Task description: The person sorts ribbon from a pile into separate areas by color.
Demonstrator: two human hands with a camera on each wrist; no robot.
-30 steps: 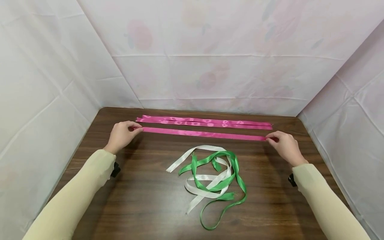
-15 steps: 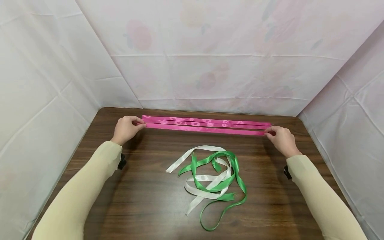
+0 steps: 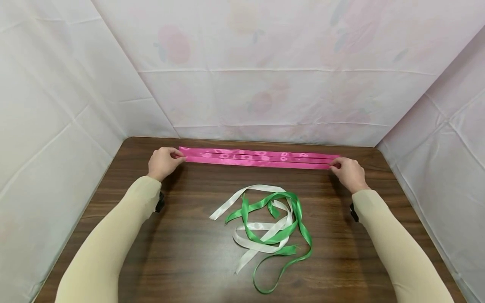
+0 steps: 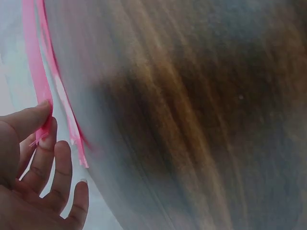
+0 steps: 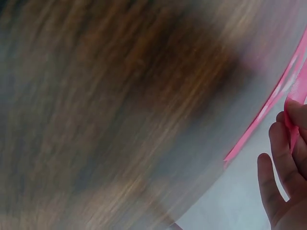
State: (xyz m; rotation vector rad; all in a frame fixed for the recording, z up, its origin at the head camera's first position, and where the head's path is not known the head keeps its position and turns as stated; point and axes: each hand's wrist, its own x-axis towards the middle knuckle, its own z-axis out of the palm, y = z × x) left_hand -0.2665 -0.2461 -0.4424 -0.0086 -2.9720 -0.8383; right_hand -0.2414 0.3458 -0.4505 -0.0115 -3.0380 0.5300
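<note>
- Nearest to us, pale sleeves (image 3: 91,252) reach in from both sides over the dark wooden table (image 3: 182,252).
- Next we see a green ribbon (image 3: 298,210) and a white ribbon (image 3: 265,187), loosely tangled in loops.
- Farther on, our left hand (image 3: 163,163) pinches the left end of a pink ribbon (image 3: 250,163) between thumb and fingertip, the remaining fingers spread.
- Our right hand (image 3: 349,173) pinches its right end likewise.
- That ribbon runs fairly straight between our hands, near the table's far edge; whether its middle touches the wood we cannot tell.
- We judge it feather-light, limp and slippery (satin, by its sheen), hardly fragile, though its left end frays. Holding just inside both tips under mild tension should keep it flat.
- Just beyond it, two more pink ribbons (image 3: 257,152) lie roughly parallel.
- Farthest, we have a fruit-printed cloth (image 3: 280,101) behind the table.
</note>
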